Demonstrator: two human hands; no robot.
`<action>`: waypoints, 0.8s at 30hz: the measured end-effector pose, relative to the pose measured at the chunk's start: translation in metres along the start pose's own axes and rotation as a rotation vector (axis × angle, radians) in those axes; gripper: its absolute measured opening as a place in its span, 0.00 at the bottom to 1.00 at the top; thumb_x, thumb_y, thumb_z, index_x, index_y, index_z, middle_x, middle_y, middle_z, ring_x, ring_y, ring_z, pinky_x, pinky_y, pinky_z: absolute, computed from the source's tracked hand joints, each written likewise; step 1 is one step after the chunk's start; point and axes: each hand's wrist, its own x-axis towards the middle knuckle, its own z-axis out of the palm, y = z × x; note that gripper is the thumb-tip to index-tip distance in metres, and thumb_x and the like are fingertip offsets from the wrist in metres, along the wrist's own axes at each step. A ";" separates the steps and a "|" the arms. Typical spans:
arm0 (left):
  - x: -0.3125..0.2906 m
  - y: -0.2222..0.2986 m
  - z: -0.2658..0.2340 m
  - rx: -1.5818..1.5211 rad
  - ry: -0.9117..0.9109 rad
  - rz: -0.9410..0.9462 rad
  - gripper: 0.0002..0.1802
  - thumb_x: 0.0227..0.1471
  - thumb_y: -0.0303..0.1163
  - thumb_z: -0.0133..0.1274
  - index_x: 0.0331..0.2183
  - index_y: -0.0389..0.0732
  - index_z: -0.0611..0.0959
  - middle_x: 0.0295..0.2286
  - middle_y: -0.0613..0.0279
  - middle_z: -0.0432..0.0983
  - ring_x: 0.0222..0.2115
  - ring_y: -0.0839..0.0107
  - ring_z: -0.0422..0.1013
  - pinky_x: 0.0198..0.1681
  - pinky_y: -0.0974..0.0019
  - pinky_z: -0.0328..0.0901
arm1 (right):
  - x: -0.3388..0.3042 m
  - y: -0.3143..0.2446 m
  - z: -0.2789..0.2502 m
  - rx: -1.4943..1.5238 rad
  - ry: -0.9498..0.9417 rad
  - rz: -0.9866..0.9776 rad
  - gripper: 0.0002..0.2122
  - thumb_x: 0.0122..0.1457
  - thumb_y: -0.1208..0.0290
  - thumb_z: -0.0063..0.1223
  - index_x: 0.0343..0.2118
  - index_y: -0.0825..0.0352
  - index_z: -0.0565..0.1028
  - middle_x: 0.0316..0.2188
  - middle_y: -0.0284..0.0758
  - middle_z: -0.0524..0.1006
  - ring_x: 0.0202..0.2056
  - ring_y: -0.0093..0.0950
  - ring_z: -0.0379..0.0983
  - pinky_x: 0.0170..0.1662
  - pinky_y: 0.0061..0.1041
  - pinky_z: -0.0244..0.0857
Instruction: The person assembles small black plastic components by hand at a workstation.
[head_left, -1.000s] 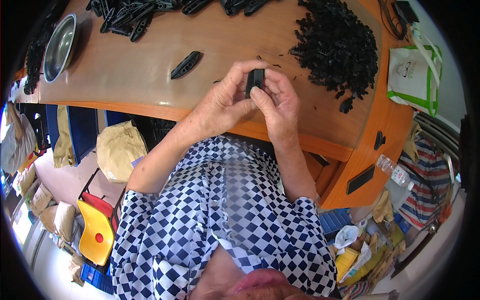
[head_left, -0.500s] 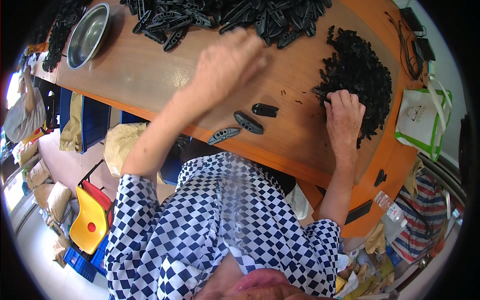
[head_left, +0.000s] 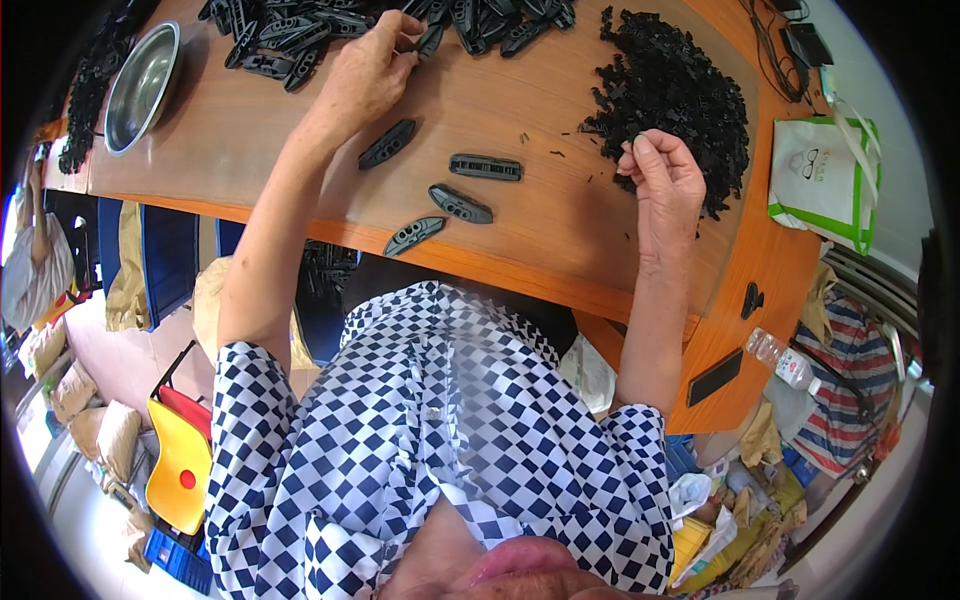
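My left hand (head_left: 362,85) is at the far side of the table, its fingers closed around the end of a black boat-shaped plastic part (head_left: 430,42) by the large heap of such parts (head_left: 300,38). Between my hands several more of these parts lie apart on the wood, among them a slanted one (head_left: 387,145) and one with a slotted face (head_left: 485,167). My right hand (head_left: 668,185) is held in a pinch at the near left edge of a pile of small black pieces (head_left: 690,95). Whatever its fingertips hold is too small to make out.
A steel bowl (head_left: 143,90) stands at the far left of the table (head_left: 560,225). On the right are a white and green bag (head_left: 825,175), a phone-like dark slab (head_left: 715,378) and a plastic bottle (head_left: 783,360). A yellow chair (head_left: 180,470) stands at lower left.
The whole view has shifted a little. My left hand has moved to the far heap, and another black part now lies on the wood. My right hand has drawn back slightly from the small pieces, fingertips raised.
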 end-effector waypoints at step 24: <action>-0.070 0.091 0.051 -1.396 -0.362 -0.275 0.19 0.56 0.24 0.50 0.50 0.38 0.70 0.39 0.64 0.74 0.36 0.79 0.71 0.39 0.76 0.68 | -0.054 -0.002 0.051 -0.177 -0.157 -0.125 0.04 0.56 0.80 0.55 0.35 0.70 0.74 0.29 0.26 0.74 0.30 0.13 0.70 0.35 0.12 0.65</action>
